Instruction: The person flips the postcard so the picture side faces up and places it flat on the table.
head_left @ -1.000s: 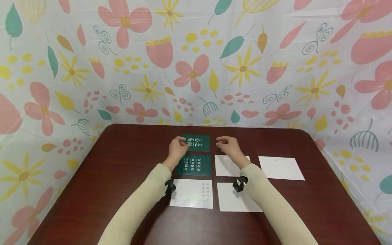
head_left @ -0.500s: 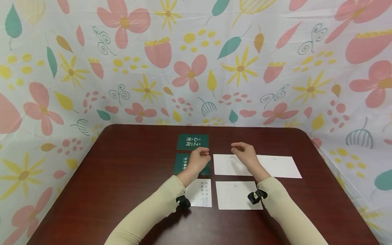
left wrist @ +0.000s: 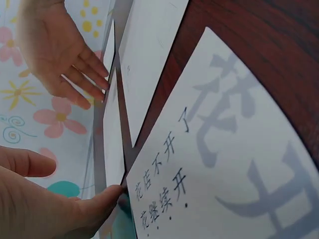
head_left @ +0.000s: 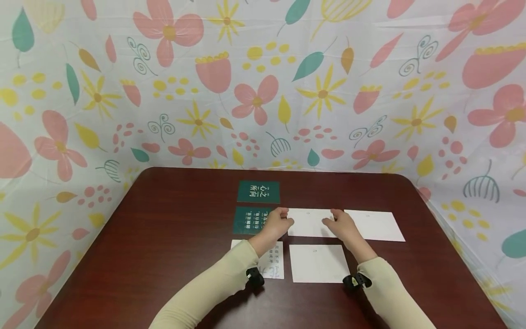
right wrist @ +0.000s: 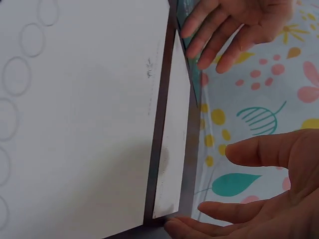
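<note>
A blank-looking white card point(head_left: 309, 222) with a tiny mark lies flat in the middle row of cards, between my two hands. My left hand point(head_left: 274, 227) is at its left edge, partly over a green card with white writing point(head_left: 245, 221). At the right edge is my right hand point(head_left: 346, 227), near the neighbouring white card point(head_left: 375, 225). In the left wrist view, the fingers of my left hand point(left wrist: 55, 199) reach the table beside the card, thumb apart. My right hand point(right wrist: 269, 184) has its thumb raised and fingers low by the card's end in the right wrist view.
Behind lies another green card point(head_left: 259, 192). Closer to me are a white card with Chinese writing point(head_left: 274, 265), partly under my left sleeve, and a plain white card point(head_left: 318, 263). The dark red-brown table point(head_left: 185, 219) meets a flowered cloth point(head_left: 256, 91) at its back.
My left hand has moved right and toward me from the back green card to the middle white card. My right hand has moved right and toward me, to that card's other edge.
</note>
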Available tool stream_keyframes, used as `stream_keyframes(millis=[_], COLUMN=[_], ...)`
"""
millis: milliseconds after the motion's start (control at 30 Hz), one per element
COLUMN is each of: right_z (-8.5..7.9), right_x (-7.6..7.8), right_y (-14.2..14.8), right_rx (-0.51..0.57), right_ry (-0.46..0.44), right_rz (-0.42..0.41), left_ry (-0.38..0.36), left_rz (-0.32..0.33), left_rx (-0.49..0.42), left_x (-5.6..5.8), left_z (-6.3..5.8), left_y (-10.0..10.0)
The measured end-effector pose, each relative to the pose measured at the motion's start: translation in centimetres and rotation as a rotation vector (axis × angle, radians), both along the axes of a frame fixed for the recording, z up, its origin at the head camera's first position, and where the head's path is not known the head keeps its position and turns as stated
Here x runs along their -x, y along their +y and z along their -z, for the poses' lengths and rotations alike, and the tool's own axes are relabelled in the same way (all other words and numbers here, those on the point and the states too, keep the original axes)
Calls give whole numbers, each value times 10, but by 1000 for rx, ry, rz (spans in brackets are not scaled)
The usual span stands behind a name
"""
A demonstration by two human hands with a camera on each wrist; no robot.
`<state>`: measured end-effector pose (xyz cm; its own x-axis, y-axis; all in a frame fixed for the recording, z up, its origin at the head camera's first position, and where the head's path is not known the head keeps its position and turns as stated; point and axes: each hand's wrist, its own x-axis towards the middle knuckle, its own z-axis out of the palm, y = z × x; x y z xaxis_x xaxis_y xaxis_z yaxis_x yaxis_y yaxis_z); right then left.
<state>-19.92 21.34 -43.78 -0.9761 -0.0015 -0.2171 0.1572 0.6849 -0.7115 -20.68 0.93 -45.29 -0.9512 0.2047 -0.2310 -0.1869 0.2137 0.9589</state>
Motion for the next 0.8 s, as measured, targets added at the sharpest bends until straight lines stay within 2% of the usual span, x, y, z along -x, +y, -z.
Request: stream_keyframes(millis=[133, 300, 467, 667, 800], right_z=[5, 6, 9, 11, 12], right_x=[-5, -5, -2, 2, 3], right_y=[1, 1, 6, 10, 13], right_rx=[-45, -26, 33, 155, 194], right_ry=[10, 17, 4, -50, -49], right_rz=[-11, 23, 73, 146, 173], left_ry=[1, 15, 14, -20, -39], left_rz=[-7, -29, -45, -45, -43], left_rx=[28, 44, 51, 6, -10], left_x=[0, 0, 2, 2, 3], left_z=[1, 1, 1, 1, 1], left_y=[3, 6, 6, 5, 2])
